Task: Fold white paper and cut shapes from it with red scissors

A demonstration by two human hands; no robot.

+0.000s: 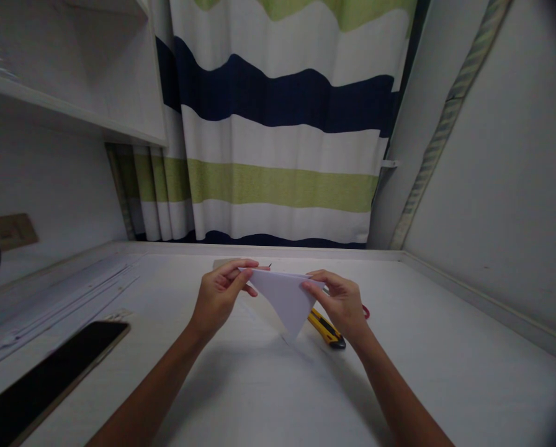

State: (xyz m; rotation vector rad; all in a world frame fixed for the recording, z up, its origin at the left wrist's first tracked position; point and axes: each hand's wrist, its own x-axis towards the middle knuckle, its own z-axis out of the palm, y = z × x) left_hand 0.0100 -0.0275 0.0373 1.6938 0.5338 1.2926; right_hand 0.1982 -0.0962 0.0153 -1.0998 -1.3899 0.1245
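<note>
A white sheet of paper folded into a triangle [283,299] hangs point-down just above the white desk [259,385]. My left hand [221,295] pinches its upper left corner between thumb and fingers. My right hand [339,303] pinches the upper right corner. The triangle's tip is close to the desk surface; I cannot tell whether it touches. A yellow and black utility knife [327,329] lies on the desk under my right hand, partly hidden by it.
A dark phone or tablet [45,379] lies at the desk's left front. A small red object [366,311] peeks out behind my right hand. A striped curtain [282,124] hangs behind the desk, a white shelf [73,118] at upper left, a wall at right.
</note>
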